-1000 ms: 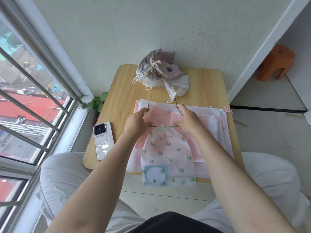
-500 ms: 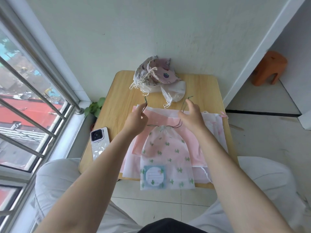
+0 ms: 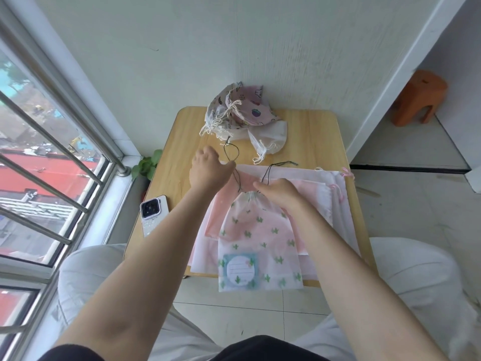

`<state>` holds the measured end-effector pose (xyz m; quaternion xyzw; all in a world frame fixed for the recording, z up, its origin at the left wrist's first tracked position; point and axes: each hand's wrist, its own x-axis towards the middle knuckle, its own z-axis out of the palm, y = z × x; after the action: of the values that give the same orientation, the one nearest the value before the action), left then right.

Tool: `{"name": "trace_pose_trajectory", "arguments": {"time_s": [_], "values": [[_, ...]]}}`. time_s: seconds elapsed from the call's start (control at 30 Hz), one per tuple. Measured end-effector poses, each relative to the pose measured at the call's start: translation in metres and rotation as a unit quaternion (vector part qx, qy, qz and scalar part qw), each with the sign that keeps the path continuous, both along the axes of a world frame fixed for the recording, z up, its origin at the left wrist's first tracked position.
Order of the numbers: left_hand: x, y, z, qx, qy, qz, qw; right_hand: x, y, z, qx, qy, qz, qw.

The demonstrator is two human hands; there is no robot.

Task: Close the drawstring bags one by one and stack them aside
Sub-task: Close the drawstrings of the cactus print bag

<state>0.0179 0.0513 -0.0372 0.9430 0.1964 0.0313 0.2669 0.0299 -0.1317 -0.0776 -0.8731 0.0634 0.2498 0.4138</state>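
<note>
A translucent cactus-print drawstring bag (image 3: 256, 238) lies on top of several flat pink and white bags (image 3: 320, 188), its lower end hanging over the table's near edge. Its neck is gathered tight. My left hand (image 3: 208, 170) pinches the dark left drawstring (image 3: 232, 155), pulled out toward the far left. My right hand (image 3: 279, 190) presses on the gathered neck, and the right cord (image 3: 276, 166) loops loose past it. A heap of closed bags (image 3: 242, 114) sits at the table's far edge by the wall.
The small wooden table (image 3: 317, 134) stands against a white wall. A phone (image 3: 153, 213) lies face down at its left edge. A barred window is at the left, a small plant (image 3: 147, 165) is below it, and an orange stool (image 3: 420, 96) stands at the far right.
The bag's mouth has closed from wide to tightly bunched. My left hand moved out to the far left with its cord; my right hand dropped onto the bag's neck and let its cord go slack.
</note>
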Motion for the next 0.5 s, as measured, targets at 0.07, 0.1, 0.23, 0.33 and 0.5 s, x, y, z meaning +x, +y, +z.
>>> {"name": "trace_pose_trajectory", "arguments": {"time_s": [0.07, 0.1, 0.23, 0.33, 0.5], "values": [[-0.009, 0.002, -0.008, 0.022, 0.059, 0.033, 0.997, 0.0, 0.005, -0.004, 0.027, 0.004, -0.016, 0.999], [-0.013, 0.002, -0.012, 0.019, 0.088, 0.032, 0.995, 0.0, 0.006, -0.005, 0.039, -0.003, -0.025, 0.999], [-0.025, -0.012, -0.02, -0.047, 0.147, -0.025, 0.988, -0.004, 0.007, -0.009, 0.081, -0.055, -0.042, 0.994], [-0.028, -0.029, -0.018, -0.092, 0.163, -0.048, 0.981, -0.007, 0.006, -0.008, 0.109, -0.059, -0.021, 0.992], [-0.025, -0.035, -0.019, -0.216, 0.132, -0.022, 0.967, -0.01, 0.005, -0.01, 0.139, -0.092, -0.011, 0.986]]}}
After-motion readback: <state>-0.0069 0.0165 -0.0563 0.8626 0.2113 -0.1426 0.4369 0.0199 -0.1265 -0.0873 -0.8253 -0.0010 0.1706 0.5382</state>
